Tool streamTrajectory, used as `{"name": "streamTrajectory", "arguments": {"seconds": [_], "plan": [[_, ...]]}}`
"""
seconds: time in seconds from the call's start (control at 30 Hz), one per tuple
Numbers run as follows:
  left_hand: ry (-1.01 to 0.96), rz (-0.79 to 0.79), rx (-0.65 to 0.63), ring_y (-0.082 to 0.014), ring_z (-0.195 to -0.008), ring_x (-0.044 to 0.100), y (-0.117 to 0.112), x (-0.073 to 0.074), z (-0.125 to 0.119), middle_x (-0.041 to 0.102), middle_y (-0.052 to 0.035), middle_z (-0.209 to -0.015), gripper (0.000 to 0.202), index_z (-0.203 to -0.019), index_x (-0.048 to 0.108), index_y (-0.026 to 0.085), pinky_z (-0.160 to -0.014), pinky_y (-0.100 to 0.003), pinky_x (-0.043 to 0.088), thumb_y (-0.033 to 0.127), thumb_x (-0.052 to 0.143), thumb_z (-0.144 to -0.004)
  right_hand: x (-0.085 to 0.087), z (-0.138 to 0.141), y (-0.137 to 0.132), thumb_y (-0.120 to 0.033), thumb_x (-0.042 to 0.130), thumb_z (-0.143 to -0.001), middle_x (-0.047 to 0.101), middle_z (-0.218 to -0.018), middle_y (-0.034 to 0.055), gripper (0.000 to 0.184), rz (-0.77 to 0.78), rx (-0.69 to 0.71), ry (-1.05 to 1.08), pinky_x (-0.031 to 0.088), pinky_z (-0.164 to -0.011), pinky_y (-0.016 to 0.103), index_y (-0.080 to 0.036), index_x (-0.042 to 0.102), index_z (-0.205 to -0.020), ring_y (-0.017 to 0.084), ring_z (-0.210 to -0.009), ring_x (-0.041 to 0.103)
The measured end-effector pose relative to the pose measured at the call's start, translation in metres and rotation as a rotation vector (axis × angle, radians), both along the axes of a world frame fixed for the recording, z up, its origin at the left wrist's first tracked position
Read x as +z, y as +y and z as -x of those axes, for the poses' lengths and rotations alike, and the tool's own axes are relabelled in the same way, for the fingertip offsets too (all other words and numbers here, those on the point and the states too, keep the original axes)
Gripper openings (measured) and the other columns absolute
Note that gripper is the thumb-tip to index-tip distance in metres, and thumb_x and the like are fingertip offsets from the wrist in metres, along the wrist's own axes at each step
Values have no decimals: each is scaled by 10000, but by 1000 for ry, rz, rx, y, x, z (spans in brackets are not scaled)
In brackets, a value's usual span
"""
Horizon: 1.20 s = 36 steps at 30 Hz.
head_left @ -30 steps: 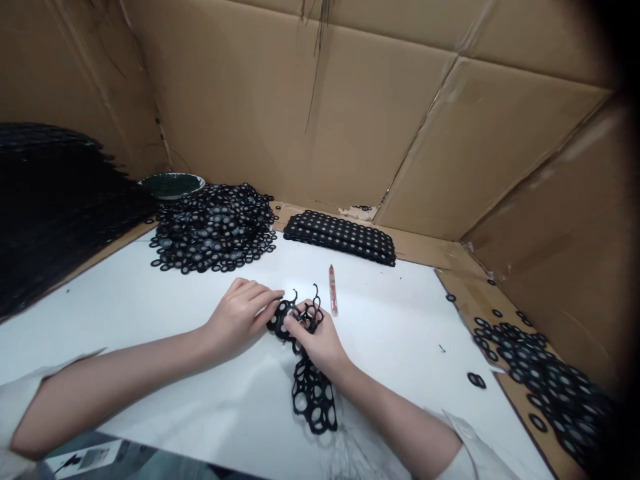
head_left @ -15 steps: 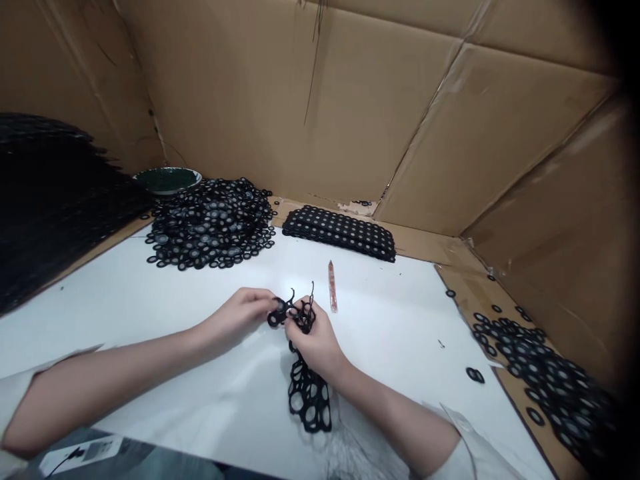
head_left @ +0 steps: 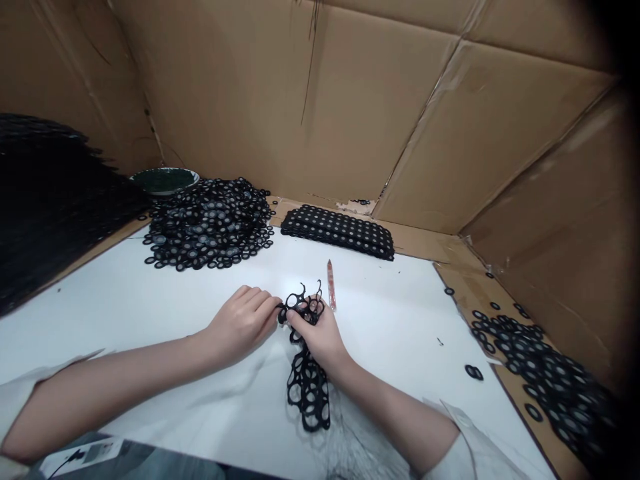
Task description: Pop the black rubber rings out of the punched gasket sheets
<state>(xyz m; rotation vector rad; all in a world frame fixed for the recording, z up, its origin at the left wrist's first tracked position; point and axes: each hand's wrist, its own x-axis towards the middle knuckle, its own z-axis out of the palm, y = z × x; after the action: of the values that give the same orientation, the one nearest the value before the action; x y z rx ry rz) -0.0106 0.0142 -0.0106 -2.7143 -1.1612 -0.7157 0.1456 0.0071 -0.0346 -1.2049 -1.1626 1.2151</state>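
Note:
A black rubber strip of joined rings [head_left: 308, 390] lies on the white table [head_left: 400, 320], its far end bunched up between my hands. My right hand [head_left: 320, 337] is closed on that bunched end, thumb pressed on top. My left hand [head_left: 241, 323] pinches the same end from the left, fingertips together at the rings. The strip's empty loops trail back toward me under my right wrist.
A heap of loose black rings [head_left: 207, 223] and a green dish [head_left: 163, 179] sit at the back left, a dark stack [head_left: 45, 200] at far left. A flat stack of dotted strips [head_left: 337, 231] lies at the back, a red pen [head_left: 331, 293] beyond my hands, more rings [head_left: 545, 380] at right. Cardboard walls surround.
My left hand has come back against the strip's end after pulling slightly away. The bunched end has shifted a little farther from me. The view has tilted slightly.

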Motion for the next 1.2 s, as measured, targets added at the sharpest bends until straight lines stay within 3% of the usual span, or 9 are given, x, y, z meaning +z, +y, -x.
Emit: {"name": "streamTrajectory", "arguments": {"seconds": [0.1, 0.23, 0.37, 0.43, 0.5, 0.57, 0.77, 0.97, 1.2], "plan": [[-42, 232, 27, -172, -695, 516, -4, 4, -5, 587, -54, -731, 225, -826, 568, 156, -647, -311, 380, 262, 370, -837, 5, 1, -2, -279, 605, -640, 463, -668, -27, 219, 27, 30, 33, 457, -589, 247, -179, 420, -704, 99, -604, 478], [-270, 609, 91, -155, -652, 524, -3, 7, -5, 592, -27, -709, 273, -824, 575, 170, -579, -267, 394, 329, 354, -830, 8, 3, -6, -303, 588, -650, 420, -631, -55, 243, 129, 172, 159, 498, -480, 276, -191, 399, -755, 75, -478, 442], [-462, 915, 78, -144, -616, 528, 10, 4, -2, 583, -4, -642, 284, -698, 570, 164, -545, -241, 393, 327, 362, -803, 6, 3, -5, -273, 584, -631, 437, -666, -45, 216, 136, 143, 109, 487, -405, 240, -193, 411, -734, 75, -476, 460], [-592, 831, 196, -138, -596, 509, 19, 5, 4, 545, 3, -609, 277, -663, 541, 163, -533, -235, 388, 314, 353, -800, 5, 1, -3, -264, 575, -632, 444, -660, -40, 199, 139, 108, 51, 455, -360, 210, -190, 412, -719, 73, -464, 459], [-709, 593, 372, -125, -546, 465, 26, 11, 11, 481, 14, -568, 278, -673, 513, 170, -497, -229, 367, 304, 316, -817, 4, -1, -2, -260, 572, -635, 441, -635, -45, 197, 162, 92, 22, 439, -343, 199, -188, 406, -713, 68, -442, 446], [-698, 332, 451, -121, -545, 453, 28, 16, 17, 469, 16, -581, 261, -715, 500, 180, -502, -229, 363, 291, 297, -834, 3, -2, -1, -267, 576, -636, 445, -620, -46, 209, 191, 95, 22, 440, -342, 199, -188, 401, -718, 70, -436, 450], [-167, 38, 3, -159, -746, 538, 6, 2, 6, 593, -60, -795, 216, -968, 538, 152, -682, -282, 428, 196, 383, -824, -1, -1, -1, -319, 605, -638, 460, -622, -52, 279, 138, 117, 92, 460, -348, 216, -206, 374, -746, 76, -412, 463], [-82, 165, 10, -165, -752, 567, -1, -8, -6, 596, -76, -800, 263, -1013, 541, 137, -669, -289, 467, 198, 350, -843, -1, -2, -2, -336, 603, -647, 458, -614, -51, 259, 145, 110, 67, 462, -354, 230, -203, 403, -746, 82, -415, 464], [-257, 404, 55, -145, -731, 566, 0, -6, -4, 586, -40, -812, 262, -966, 564, 194, -643, -264, 461, 246, 334, -852, -2, -1, -1, -289, 606, -646, 510, -620, -28, 198, 36, 106, 15, 453, -458, 224, -184, 462, -734, 105, -512, 508]]}}
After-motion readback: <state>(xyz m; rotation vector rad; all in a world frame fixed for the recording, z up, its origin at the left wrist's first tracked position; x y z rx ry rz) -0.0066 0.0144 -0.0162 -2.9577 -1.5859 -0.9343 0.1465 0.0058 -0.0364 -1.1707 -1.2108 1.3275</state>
